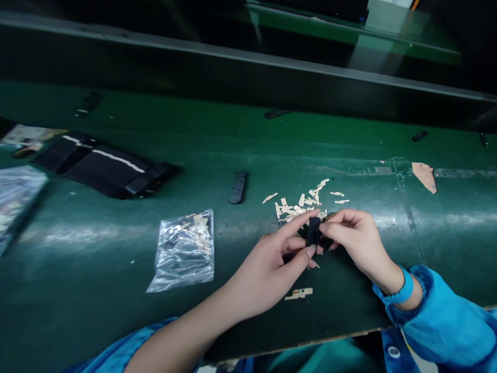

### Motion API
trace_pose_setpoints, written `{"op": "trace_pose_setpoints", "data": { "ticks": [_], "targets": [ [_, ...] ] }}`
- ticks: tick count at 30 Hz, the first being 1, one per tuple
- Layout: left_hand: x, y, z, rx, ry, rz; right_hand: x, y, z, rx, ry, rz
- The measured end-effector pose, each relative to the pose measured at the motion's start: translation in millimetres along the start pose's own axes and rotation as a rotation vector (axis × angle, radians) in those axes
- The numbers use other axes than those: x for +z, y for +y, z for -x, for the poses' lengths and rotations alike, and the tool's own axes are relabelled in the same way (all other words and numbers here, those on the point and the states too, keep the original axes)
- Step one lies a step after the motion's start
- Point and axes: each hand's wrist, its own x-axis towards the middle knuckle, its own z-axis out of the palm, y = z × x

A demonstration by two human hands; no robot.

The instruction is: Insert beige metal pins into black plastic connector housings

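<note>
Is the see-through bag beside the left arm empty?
No, the bag isn't empty: pale pieces show through its plastic.

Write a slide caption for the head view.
Left hand holds a small black oblong part, right hand at its edge, beside scattered thin cream strips.

You hold one black piece (312,233), with five others (238,187) loose on the counter (77,290). You have two clear bags (182,254) and one black pouch (104,166). Your pale strips (302,199) overlap too much to count.
</note>
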Motion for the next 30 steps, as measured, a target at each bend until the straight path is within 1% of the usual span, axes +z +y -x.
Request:
{"op": "trace_pose_setpoints", "data": {
  "ticks": [5,14,21,30],
  "targets": [
    [-0.7,1.0,-0.3,-0.003,-0.005,0.017,-0.7,0.0,-0.3,-0.008,-0.020,0.006],
    [-0.1,1.2,-1.7,-0.046,-0.026,0.113,4.7,-0.5,2.0,-0.048,0.023,-0.010],
    [-0.2,1.0,-1.7,-0.058,-0.032,0.120,4.0,-0.2,1.9,-0.042,0.009,-0.016],
    [-0.6,3.3,-0.7,-0.078,-0.030,0.107,5.9,-1.8,2.7,-0.037,0.021,-0.052]
  ]
}}
